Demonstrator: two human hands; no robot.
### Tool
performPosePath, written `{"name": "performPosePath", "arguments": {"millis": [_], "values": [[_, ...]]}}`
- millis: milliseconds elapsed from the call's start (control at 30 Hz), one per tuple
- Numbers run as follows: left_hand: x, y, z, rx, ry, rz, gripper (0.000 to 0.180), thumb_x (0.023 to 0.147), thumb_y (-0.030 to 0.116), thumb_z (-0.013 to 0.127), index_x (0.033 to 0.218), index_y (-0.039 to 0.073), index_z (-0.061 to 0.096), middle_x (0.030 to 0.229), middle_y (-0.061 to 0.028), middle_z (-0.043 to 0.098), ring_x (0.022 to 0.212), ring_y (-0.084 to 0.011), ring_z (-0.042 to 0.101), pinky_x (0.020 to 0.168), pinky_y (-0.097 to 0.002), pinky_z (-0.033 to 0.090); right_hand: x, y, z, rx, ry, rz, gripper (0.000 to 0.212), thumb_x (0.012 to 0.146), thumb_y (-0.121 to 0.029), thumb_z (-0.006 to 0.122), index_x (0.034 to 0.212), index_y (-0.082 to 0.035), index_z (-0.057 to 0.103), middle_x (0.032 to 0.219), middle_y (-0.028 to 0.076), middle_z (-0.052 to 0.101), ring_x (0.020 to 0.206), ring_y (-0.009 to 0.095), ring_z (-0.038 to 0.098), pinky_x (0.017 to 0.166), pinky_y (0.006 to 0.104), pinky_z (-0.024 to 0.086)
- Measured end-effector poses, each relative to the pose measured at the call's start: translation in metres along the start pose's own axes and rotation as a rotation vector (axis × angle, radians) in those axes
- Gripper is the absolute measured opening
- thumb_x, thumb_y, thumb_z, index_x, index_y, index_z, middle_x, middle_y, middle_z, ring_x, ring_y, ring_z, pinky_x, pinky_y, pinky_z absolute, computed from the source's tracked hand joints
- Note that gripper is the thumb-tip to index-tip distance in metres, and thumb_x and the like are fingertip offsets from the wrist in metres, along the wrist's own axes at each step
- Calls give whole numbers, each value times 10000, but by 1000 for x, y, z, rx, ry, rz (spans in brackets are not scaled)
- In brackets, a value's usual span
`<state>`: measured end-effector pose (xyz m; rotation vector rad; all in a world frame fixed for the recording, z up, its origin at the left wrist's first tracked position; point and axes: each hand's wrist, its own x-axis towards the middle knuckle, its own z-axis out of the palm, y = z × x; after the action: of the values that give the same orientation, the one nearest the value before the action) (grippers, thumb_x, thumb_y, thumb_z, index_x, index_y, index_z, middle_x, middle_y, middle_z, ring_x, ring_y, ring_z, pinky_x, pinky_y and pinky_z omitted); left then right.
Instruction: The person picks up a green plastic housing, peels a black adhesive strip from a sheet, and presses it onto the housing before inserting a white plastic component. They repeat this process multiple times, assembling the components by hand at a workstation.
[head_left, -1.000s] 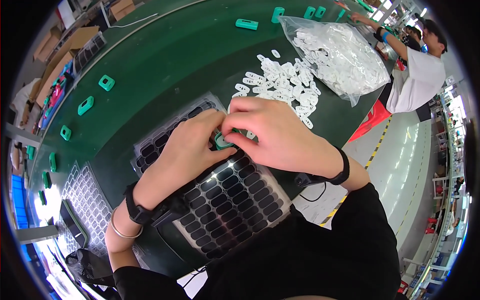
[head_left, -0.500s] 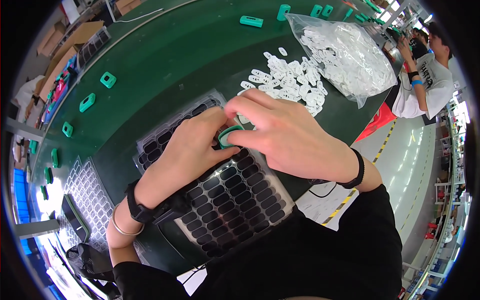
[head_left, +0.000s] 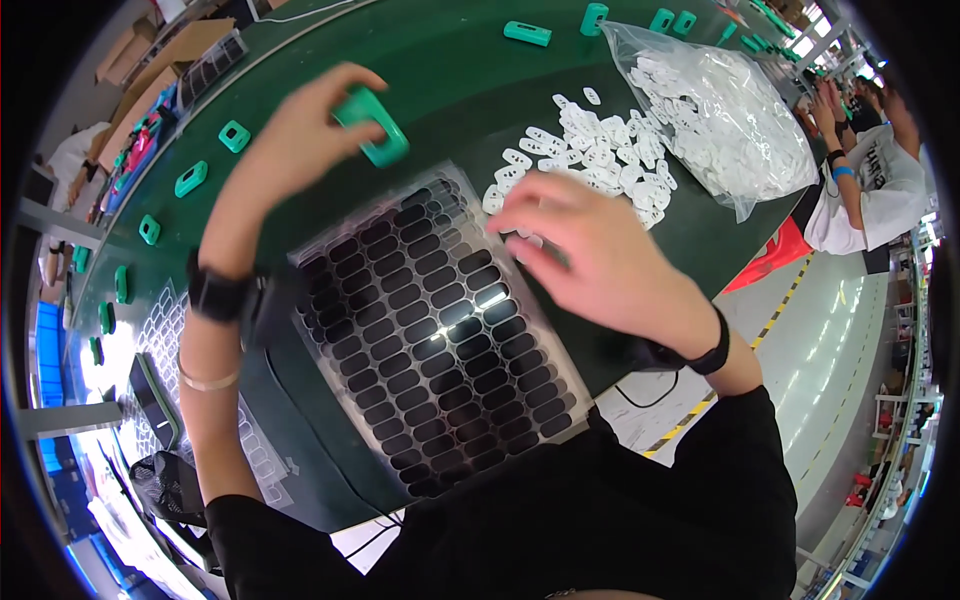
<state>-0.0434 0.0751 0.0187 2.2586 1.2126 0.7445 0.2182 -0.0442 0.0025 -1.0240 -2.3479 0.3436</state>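
My left hand (head_left: 305,140) is closed round a green plastic housing (head_left: 372,125), raised above the table past the far edge of the sheets. The housing looks rounded and oblong, slightly blurred. My right hand (head_left: 595,255) hovers beside the near edge of a loose pile of small white oval pieces (head_left: 590,150), its thumb and fingers bent and apart. Nothing shows between them. In front of me lies a stack of clear sheets (head_left: 440,350) covered with rows of dark, rounded oblong shapes.
A clear plastic bag (head_left: 725,120) full of white pieces lies right of the pile. Green housings (head_left: 191,178) stand in a spaced line along the table's far and left sides. Outlined sheets (head_left: 160,330) and a cable (head_left: 300,410) lie left. A person (head_left: 870,190) works at the right.
Both hands were together on the green housing over the sheets. My left hand has carried it away to the far left, while my right hand has let go and moved slightly right.
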Motion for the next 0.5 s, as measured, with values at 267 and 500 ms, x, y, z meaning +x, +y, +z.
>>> {"name": "performPosePath", "arguments": {"millis": [267,500], "values": [[77,-222,-36,164,378,-362,483,796,190,598,1264,122,498,1095,-224,603,1016,-393,572,887,-401,456,4,-8,32,-47,-279,107,288,728,-155,696,957,-36,568,895,79,572,839,266,595,645,363,494],[82,-195,-20,564,504,-408,771,761,232,679,1417,135,285,1249,-286,381,1086,-450,478,940,-445,418,30,16,28,87,-572,106,299,690,-139,723,888,-30,527,836,117,600,786,318,598,648,402,442]]}}
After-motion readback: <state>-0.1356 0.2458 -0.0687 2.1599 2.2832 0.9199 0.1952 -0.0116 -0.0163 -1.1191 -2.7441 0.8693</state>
